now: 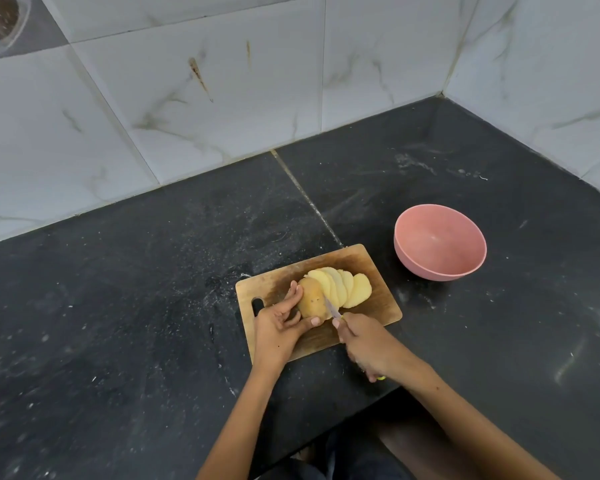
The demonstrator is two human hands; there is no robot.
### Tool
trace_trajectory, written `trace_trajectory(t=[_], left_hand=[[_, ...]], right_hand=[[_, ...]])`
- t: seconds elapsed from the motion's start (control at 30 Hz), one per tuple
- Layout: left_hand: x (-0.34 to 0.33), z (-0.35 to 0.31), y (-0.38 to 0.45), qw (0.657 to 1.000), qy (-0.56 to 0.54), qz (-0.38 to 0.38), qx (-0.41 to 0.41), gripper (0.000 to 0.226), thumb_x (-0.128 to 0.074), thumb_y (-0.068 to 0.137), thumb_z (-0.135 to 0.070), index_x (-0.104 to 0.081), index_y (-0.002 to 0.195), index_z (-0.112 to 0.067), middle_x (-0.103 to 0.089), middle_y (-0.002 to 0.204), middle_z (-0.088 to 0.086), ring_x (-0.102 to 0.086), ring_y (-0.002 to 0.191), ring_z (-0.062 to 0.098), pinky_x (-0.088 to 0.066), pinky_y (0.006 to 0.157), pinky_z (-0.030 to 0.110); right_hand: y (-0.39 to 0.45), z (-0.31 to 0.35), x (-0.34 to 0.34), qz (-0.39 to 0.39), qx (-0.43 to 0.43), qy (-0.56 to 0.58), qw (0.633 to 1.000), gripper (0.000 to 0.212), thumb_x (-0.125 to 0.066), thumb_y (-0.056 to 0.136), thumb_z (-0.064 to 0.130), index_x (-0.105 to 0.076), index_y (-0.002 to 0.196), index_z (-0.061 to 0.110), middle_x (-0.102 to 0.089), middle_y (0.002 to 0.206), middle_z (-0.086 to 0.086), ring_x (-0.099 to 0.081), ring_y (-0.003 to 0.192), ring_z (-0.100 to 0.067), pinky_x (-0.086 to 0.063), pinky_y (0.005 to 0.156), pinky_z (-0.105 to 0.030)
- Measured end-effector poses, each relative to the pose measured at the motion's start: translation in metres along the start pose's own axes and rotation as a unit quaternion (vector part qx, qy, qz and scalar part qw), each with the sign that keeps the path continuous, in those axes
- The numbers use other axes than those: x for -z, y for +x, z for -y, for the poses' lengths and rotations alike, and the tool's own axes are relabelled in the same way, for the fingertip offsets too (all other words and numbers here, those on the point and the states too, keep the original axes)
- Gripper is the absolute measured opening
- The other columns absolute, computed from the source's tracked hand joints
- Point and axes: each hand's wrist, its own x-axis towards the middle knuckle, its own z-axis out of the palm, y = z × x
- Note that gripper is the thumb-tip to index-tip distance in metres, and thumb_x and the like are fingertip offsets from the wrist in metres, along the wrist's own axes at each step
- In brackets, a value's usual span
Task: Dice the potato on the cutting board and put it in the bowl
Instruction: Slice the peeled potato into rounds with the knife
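- Lying on the wooden cutting board (371,268) just below the frame's centre, the potato (313,301) is partly cut: its unsliced end keeps its skin, and a fan of pale slices (347,285) leans away from it toward the upper right.
- Left hand (281,327) steadies the uncut end, fingers curled over its far side and thumb pressed against its near side.
- Right hand (364,344) is wrapped around the handle of a small knife (332,308); the blade angles up and left, its tip meeting the potato where the skin ends and the slices begin. A bit of yellow shows at the handle's butt, though the handle is mostly hidden by the fingers.
- Pink bowl (440,242) sits off the board to the right and slightly higher in the frame, near but apart from it, with nothing visible inside.
- Dark speckled counter (136,289) carries board and bowl.
- White marbled wall tiles (222,81) fill the upper frame.
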Motion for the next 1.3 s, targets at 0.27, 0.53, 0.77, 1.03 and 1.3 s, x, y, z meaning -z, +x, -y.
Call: trace_trajectory(t=[0.27, 0.53, 0.77, 1.03, 1.3], left_hand=[[-0.011, -0.015, -0.01, 0.974, -0.184, -0.091, 0.093, 0.038, -0.062, 0.087, -0.021, -0.063, 0.121, -0.003, -0.072, 0.104, 0.009, -0.068, 0.1, 0.019, -0.057, 0.08, 0.026], [-0.022, -0.023, 0.001, 0.978, -0.154, -0.118, 0.077, 0.041, -0.073, 0.08, -0.007, -0.063, 0.119, -0.006, -0.072, 0.105, 0.002, -0.069, 0.096, 0.012, -0.056, 0.07, 0.02], [-0.026, -0.02, 0.013, 0.982, -0.118, -0.12, 0.081, 0.042, -0.078, 0.075, -0.009, -0.065, 0.115, -0.008, -0.072, 0.102, 0.003, -0.069, 0.095, 0.013, -0.057, 0.07, 0.025], [-0.024, -0.02, 0.022, 0.982, -0.103, -0.107, 0.116, 0.048, -0.082, 0.068, -0.011, -0.066, 0.113, -0.008, -0.071, 0.103, 0.006, -0.069, 0.094, 0.014, -0.059, 0.075, 0.031], [-0.022, -0.024, 0.023, 0.98, -0.073, -0.132, 0.127, 0.045, -0.083, 0.068, -0.012, -0.067, 0.109, -0.008, -0.072, 0.1, 0.006, -0.07, 0.089, 0.015, -0.06, 0.072, 0.037]], right_hand=[[0.006, 0.026, -0.038, -0.133, 0.045, -0.212, 0.967, 0.026, -0.031, 0.105, 0.027, -0.048, 0.116, 0.01, -0.058, 0.1, -0.006, -0.058, 0.089, -0.02, -0.038, 0.069, -0.028], [0.006, 0.013, -0.025, -0.183, 0.049, -0.187, 0.964, 0.03, -0.028, 0.105, 0.031, -0.05, 0.113, 0.013, -0.054, 0.085, 0.002, -0.054, 0.073, -0.011, -0.038, 0.061, -0.023], [0.019, 0.012, -0.014, -0.161, 0.034, -0.176, 0.971, 0.026, -0.034, 0.104, 0.03, -0.05, 0.114, 0.013, -0.057, 0.089, -0.001, -0.057, 0.078, -0.012, -0.036, 0.058, -0.02], [0.032, 0.017, -0.009, -0.112, -0.002, -0.189, 0.976, 0.022, -0.04, 0.103, 0.023, -0.047, 0.121, 0.013, -0.056, 0.095, -0.004, -0.06, 0.089, -0.018, -0.047, 0.071, -0.027], [0.023, 0.022, -0.009, -0.085, 0.031, -0.131, 0.987, 0.026, -0.031, 0.105, 0.027, -0.052, 0.107, 0.01, -0.051, 0.077, 0.001, -0.054, 0.061, -0.012, -0.043, 0.048, -0.019]])
